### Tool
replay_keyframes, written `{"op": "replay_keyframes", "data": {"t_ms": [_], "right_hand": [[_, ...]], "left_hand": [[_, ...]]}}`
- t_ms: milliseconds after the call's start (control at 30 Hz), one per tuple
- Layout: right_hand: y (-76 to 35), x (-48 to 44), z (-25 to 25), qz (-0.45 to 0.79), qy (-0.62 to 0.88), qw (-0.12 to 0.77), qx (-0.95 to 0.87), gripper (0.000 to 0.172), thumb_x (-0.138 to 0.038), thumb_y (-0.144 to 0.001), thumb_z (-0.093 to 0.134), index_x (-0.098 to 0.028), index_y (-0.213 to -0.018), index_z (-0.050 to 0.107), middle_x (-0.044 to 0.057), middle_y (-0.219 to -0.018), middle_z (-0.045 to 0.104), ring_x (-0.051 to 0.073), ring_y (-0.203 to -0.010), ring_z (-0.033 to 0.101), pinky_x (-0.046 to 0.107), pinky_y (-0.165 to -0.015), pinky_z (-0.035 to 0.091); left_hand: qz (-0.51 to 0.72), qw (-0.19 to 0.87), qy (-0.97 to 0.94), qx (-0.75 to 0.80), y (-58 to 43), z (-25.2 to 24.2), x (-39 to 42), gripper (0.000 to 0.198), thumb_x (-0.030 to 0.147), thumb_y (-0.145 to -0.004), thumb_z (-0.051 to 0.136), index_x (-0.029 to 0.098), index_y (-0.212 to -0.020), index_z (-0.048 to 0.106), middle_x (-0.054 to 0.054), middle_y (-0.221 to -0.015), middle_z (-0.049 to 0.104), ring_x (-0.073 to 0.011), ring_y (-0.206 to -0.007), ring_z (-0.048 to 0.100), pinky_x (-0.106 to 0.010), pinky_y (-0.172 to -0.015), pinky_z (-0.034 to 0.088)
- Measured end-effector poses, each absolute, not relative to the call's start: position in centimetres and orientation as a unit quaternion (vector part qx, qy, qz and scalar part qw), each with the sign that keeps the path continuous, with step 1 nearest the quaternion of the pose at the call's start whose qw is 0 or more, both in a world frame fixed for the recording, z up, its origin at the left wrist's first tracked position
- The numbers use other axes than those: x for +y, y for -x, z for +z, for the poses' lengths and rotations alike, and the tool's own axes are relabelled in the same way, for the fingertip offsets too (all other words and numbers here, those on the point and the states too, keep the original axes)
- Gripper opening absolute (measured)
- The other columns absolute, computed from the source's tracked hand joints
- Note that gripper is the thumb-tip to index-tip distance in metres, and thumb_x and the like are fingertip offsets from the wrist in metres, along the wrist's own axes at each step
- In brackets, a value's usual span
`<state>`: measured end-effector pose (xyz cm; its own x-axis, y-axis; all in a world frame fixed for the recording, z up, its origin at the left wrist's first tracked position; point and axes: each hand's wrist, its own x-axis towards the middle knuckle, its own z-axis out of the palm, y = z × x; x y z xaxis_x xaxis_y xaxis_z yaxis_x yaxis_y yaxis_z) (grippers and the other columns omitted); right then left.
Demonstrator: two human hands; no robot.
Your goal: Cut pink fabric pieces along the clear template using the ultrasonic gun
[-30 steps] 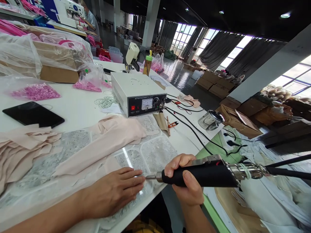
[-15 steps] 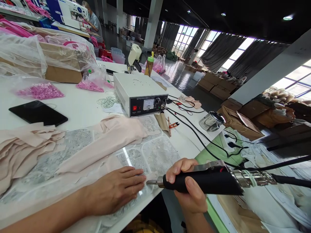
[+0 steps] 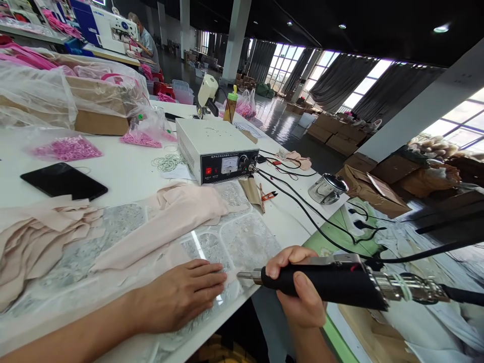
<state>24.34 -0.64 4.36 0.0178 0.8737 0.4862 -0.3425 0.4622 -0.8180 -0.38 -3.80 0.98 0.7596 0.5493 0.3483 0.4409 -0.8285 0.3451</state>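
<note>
My left hand (image 3: 187, 297) lies flat, fingers stretched out, on the pale fabric (image 3: 102, 302) near the front edge of the table. Wrapped around a black ultrasonic welding gun (image 3: 321, 282), my right hand (image 3: 297, 287) holds it level just past that edge. The gun's thin metal tip points left, a short gap from my left fingertips. Beyond my left hand, a folded beige fabric piece (image 3: 170, 217) rests on a grey-patterned mat (image 3: 245, 242). A stack of beige fabric pieces (image 3: 41, 242) is at the left. My left palm hides the fabric beneath it.
A white control box (image 3: 212, 136) with a lit red switch stands mid-table. Black cables (image 3: 302, 201) run across the table's right side. Around it are a phone (image 3: 64, 180), bags of pink parts (image 3: 68, 147), orange-handled snips (image 3: 269, 195) and a glass jar (image 3: 327, 188). Another person (image 3: 145, 43) sits far back.
My right hand has drawn the welding gun slightly to the right, widening the gap between its tip and my left fingertips. My left hand stays in place on the fabric.
</note>
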Motion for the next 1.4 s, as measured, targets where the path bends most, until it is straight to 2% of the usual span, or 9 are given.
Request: {"op": "replay_keyframes", "data": {"t_ms": [267, 467, 833, 1200, 1300, 1400], "right_hand": [[-24.6, -0.5, 3.8, 0.414, 0.249, 0.654, -0.582, 0.011, -0.032, -0.092, 0.063, -0.024, -0.097, 0.058, 0.0, -0.082, 0.06, 0.015, -0.062, 0.064, 0.033, -0.059, 0.056], [-24.4, 0.6, 3.8, 0.393, 0.239, 0.669, -0.584, 0.01, -0.03, -0.09, 0.064, -0.023, -0.097, 0.059, 0.0, -0.081, 0.062, 0.015, -0.062, 0.064, 0.033, -0.058, 0.055], [-24.0, 1.5, 3.9, 0.393, 0.25, 0.69, -0.554, 0.013, -0.033, -0.088, 0.067, -0.022, -0.092, 0.06, -0.001, -0.079, 0.062, 0.014, -0.058, 0.063, 0.033, -0.056, 0.053], [-23.9, 1.5, 3.5, 0.395, 0.253, 0.682, -0.561, 0.017, -0.034, -0.089, 0.067, -0.024, -0.099, 0.059, 0.0, -0.083, 0.064, 0.014, -0.06, 0.064, 0.034, -0.057, 0.056], [-23.9, 1.5, 3.7, 0.396, 0.252, 0.684, -0.559, 0.016, -0.034, -0.089, 0.067, -0.025, -0.099, 0.059, 0.0, -0.082, 0.064, 0.014, -0.059, 0.063, 0.033, -0.057, 0.055], [-23.8, 1.5, 4.0, 0.394, 0.254, 0.69, -0.552, 0.015, -0.035, -0.09, 0.067, -0.025, -0.098, 0.06, 0.0, -0.082, 0.063, 0.014, -0.058, 0.063, 0.033, -0.056, 0.054]], "left_hand": [[0.211, 0.122, -0.934, 0.263, 1.1, 2.0, -3.3, 0.043, 0.015, -0.103, 0.05, 0.019, -0.146, 0.053, -0.012, -0.144, 0.061, -0.0271, -0.135, 0.056, -0.041, -0.115, 0.046], [0.179, 0.104, -0.941, 0.268, 2.7, 2.5, -2.1, 0.035, 0.018, -0.104, 0.052, 0.018, -0.139, 0.059, -0.012, -0.145, 0.06, -0.029, -0.136, 0.056, -0.044, -0.114, 0.047], [0.093, 0.099, -0.969, 0.204, 3.2, 3.5, 0.3, 0.033, 0.026, -0.101, 0.062, 0.019, -0.134, 0.062, -0.009, -0.149, 0.057, -0.0271, -0.14, 0.052, -0.038, -0.12, 0.038], [0.082, 0.062, -0.986, 0.129, 3.1, 4.2, 1.9, 0.023, 0.029, -0.106, 0.055, 0.02, -0.125, 0.065, -0.004, -0.146, 0.06, -0.0228, -0.139, 0.052, -0.033, -0.123, 0.03], [0.076, 0.054, -0.989, 0.114, 3.0, 4.1, 2.2, 0.021, 0.031, -0.108, 0.052, 0.019, -0.113, 0.068, -0.003, -0.148, 0.059, -0.0216, -0.14, 0.051, -0.032, -0.125, 0.026], [0.081, 0.07, -0.988, 0.114, 3.1, 3.9, 2.2, 0.023, 0.032, -0.108, 0.051, 0.02, -0.101, 0.069, -0.003, -0.148, 0.058, -0.0208, -0.142, 0.049, -0.032, -0.125, 0.028]]}}
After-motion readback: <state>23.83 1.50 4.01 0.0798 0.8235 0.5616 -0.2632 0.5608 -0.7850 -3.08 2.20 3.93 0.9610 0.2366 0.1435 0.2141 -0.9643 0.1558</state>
